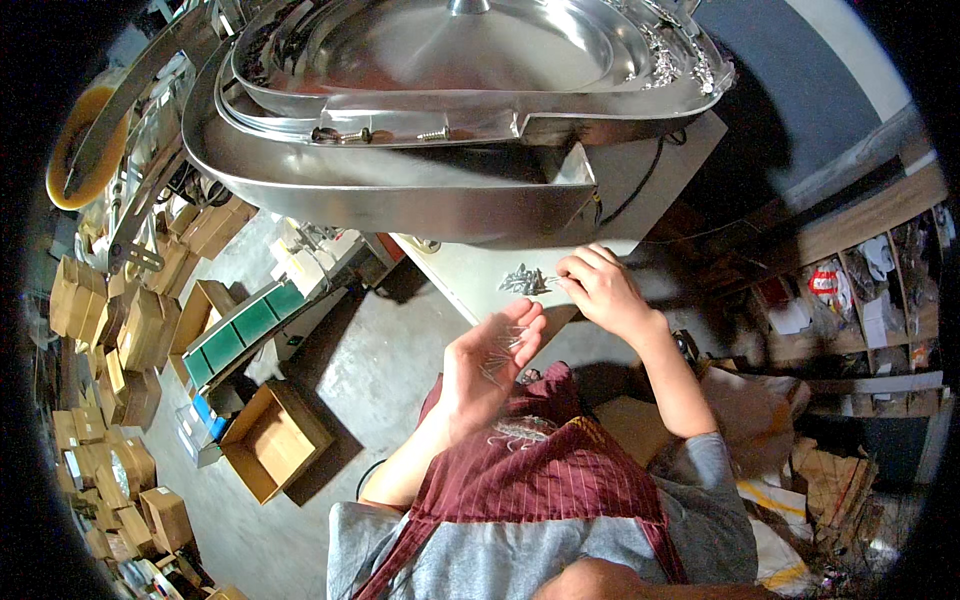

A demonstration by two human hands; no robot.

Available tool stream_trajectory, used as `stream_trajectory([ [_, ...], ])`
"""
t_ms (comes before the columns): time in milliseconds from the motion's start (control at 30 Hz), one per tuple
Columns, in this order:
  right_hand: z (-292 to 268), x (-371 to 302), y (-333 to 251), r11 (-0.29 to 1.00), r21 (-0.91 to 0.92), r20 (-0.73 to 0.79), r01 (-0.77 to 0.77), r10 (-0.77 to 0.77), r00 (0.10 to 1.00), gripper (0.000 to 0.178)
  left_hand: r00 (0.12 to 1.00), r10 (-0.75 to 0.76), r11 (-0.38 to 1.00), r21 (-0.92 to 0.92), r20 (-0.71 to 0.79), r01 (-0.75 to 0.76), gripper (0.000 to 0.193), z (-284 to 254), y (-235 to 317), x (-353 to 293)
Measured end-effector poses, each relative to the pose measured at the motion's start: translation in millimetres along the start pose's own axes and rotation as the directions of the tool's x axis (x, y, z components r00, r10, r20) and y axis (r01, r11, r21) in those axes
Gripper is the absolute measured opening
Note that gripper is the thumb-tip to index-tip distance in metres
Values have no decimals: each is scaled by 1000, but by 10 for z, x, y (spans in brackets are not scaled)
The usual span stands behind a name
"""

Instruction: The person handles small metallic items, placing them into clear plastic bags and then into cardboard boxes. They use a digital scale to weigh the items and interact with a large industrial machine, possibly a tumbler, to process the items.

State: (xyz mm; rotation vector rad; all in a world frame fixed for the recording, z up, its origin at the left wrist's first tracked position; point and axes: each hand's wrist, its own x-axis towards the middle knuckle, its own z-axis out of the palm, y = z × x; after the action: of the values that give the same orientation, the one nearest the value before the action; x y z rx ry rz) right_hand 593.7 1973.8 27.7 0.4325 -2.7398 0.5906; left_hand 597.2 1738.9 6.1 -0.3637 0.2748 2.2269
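Note:
My left hand (488,372) is turned palm up and cupped, with several thin metal screws (497,362) lying across the palm and fingers. Just beyond it, a small heap of grey metal screws (522,280) rests on the white tabletop (470,273). My right hand (600,292) is at the right side of this heap, thumb and fingertips pinched together on a thin piece that looks like one screw. The fingers partly hide that piece.
A large steel feeder bowl (400,195) overhangs the table's far side, with a few screws on its track (385,133). At left are a green-belted conveyor (240,335), an open cardboard box (275,440) and stacked cartons (125,400). Shelves (860,300) stand at right.

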Motion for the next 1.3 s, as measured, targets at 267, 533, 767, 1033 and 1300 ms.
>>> stream_trajectory([
  [267,-85,-69,-153,913,299,102,-279,260,960,13,999,7,998,62,37,-10,38,30,-57,-4],
  [533,-21,52,-334,956,277,10,-94,95,995,29,998,22,1000,-8,61,-21,37,30,-39,-29],
  [767,120,94,-202,988,155,-11,-5,7,1000,41,997,74,996,43,-5,-73,36,55,-22,-104],
  [1033,252,72,-146,989,122,-76,83,-74,994,30,987,127,991,49,-102,-122,37,64,110,-232],
  [1300,106,148,-82,967,254,-88,-21,45,995,19,996,83,989,124,-23,-79,37,55,159,-203],
])
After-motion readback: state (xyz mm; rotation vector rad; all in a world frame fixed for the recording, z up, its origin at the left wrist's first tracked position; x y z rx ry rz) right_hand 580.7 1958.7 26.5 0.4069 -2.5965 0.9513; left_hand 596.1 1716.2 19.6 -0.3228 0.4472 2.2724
